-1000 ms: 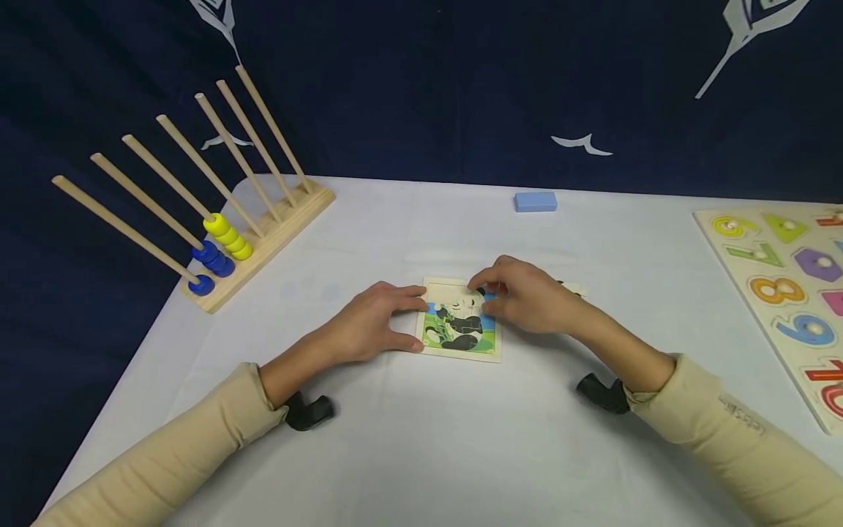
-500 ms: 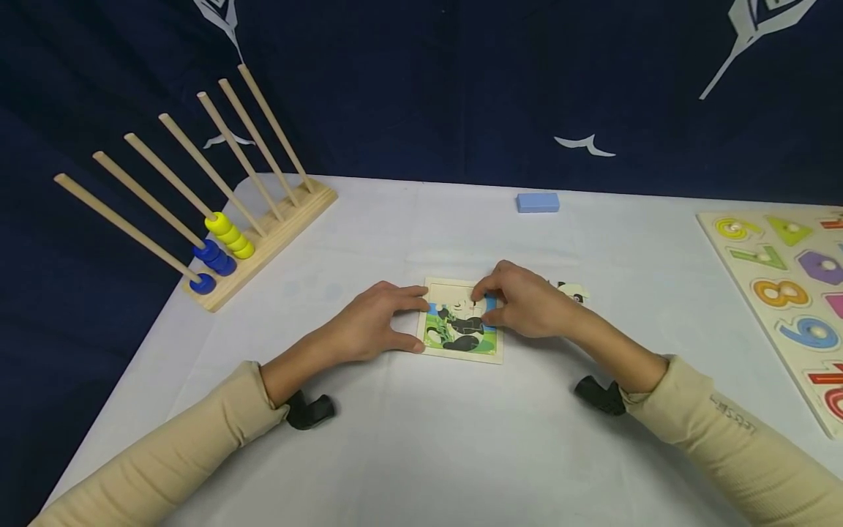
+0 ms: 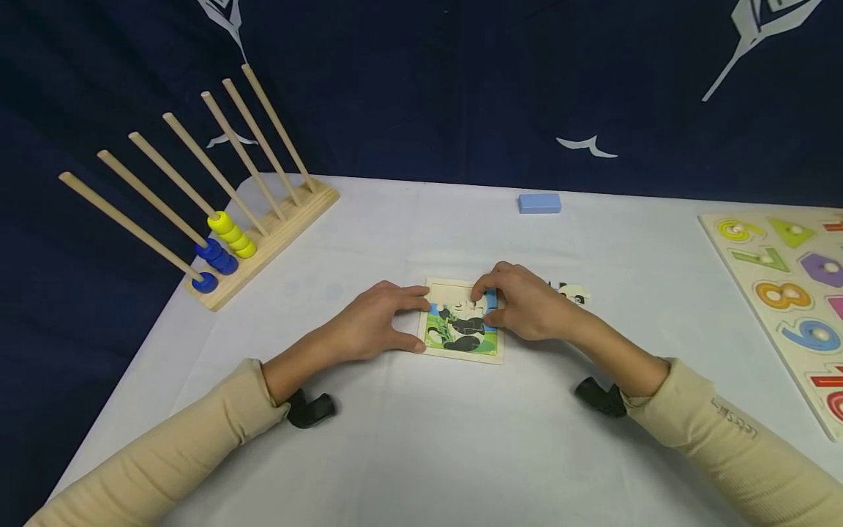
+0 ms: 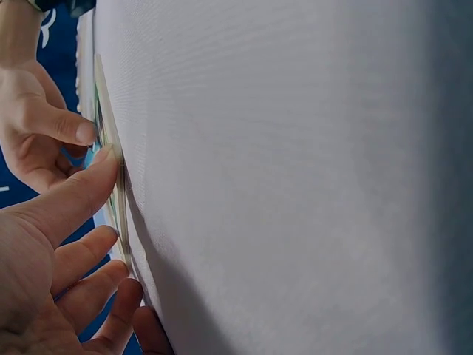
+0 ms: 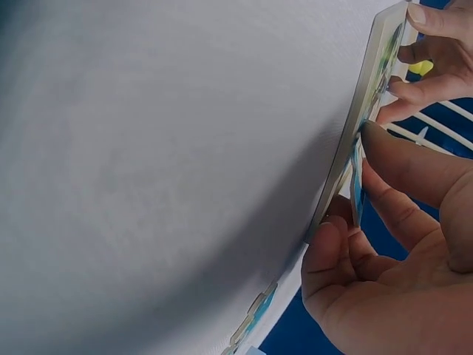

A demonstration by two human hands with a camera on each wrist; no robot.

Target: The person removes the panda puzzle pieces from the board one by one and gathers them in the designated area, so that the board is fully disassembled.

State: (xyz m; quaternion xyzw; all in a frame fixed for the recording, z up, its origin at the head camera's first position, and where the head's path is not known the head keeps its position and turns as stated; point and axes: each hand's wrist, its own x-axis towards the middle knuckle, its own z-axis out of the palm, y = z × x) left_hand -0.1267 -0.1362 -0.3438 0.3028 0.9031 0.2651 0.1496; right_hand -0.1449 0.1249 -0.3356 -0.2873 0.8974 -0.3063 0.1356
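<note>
A small wooden panda puzzle board lies on the white table, with most of its picture filled and a bare strip at its upper left. My left hand rests on the board's left side; the left wrist view shows the thumb pressing its edge. Over the board's right side, my right hand pinches a blue-edged puzzle piece between thumb and fingers. That piece is tilted up from the board in the right wrist view. A loose panda-face piece lies behind the right hand, partly hidden.
A wooden bead stand with upright rods and blue and yellow beads stands at the left. A blue block lies near the back edge. At the right is a number-and-shape board. A dark blue cloth hangs behind.
My right hand has shifted slightly down toward me with the puzzle piece, uncovering more of the loose panda-face piece. The left hand stays in place on the board.
</note>
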